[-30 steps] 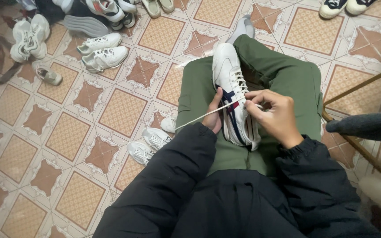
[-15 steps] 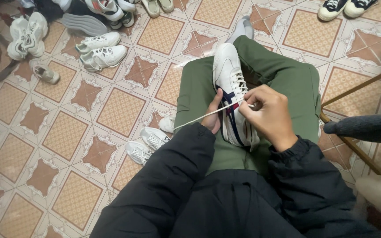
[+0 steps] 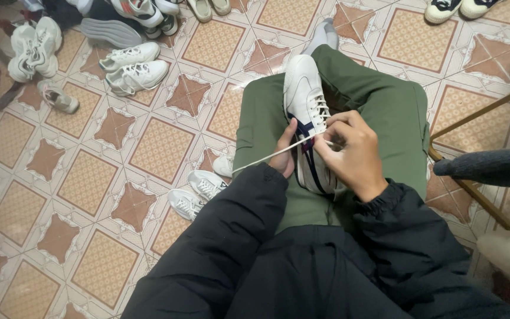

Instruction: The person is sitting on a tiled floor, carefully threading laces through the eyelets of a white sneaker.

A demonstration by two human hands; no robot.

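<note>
Shoelace [image 3: 267, 158], thin and limp, is pinched at the sneaker [image 3: 308, 112] by the right hand [image 3: 352, 150] while the left hand [image 3: 283, 156] steadies the light shoe's side.

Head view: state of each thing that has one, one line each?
White sneaker: lying on the lap, toe pointing away, partly laced.
Lace: untied, one end pulled taut out to the left.
Left hand: gripping the sneaker's side.
Right hand: closed, pinching the lace at the eyelets.
Pair of white sneakers: on the tiled floor, side by side, laced.
Grey shoe: tipped over, sole showing.
</note>
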